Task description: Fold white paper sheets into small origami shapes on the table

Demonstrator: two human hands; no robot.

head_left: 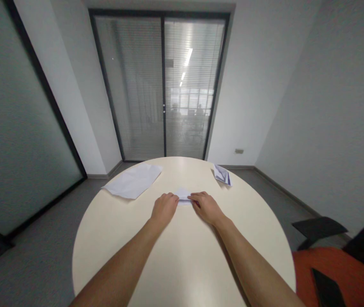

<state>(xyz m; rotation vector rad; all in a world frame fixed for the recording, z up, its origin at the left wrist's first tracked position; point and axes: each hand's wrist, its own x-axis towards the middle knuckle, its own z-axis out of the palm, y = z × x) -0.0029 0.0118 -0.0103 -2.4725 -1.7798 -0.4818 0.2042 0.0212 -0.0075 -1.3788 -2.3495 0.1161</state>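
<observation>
Forearms (127, 256), fingers (197, 195) on paper (183, 197) (white)

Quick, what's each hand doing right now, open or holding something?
Left hand: on the folded paper's left end; pinching or pressing, can't tell.
Right hand: on its right end; whether it grips, can't tell.

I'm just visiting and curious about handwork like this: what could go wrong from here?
The small paper between the left hand and the right hand might crease unevenly if one side pulls harder. The large sheet reaches the rim of the table on the left, so a bump could slide it off. The folded paper near the far right rim could perhaps be knocked off too.
</observation>
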